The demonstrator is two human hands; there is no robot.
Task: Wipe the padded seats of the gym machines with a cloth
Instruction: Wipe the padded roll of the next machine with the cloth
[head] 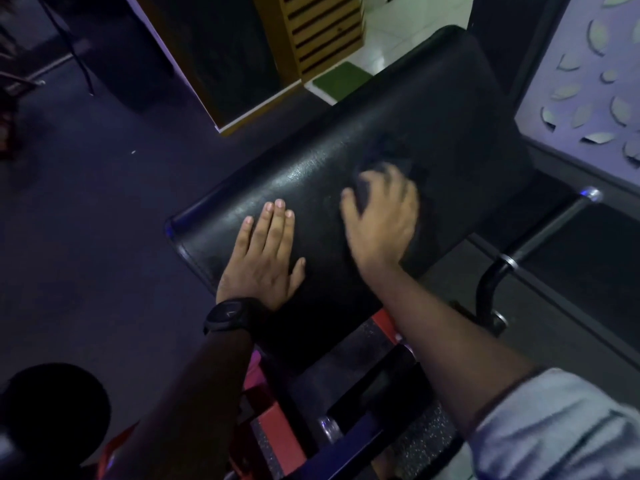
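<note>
The black padded seat [346,150] runs slantwise across the middle of the frame. The left hand [263,258], a watch [228,315] on its wrist, lies flat on the pad's lower left end, fingers straight and close together, holding nothing, just bracing. The right hand [381,220], blurred, sits right of centre with its fingers bent round a dark cloth [388,161] bunched beneath them against the pad. To wipe well, I'd press evenly and work in overlapping passes toward the upper right end. Then I'd shift the bracing hand so the patch under it and the edges get covered too.
</note>
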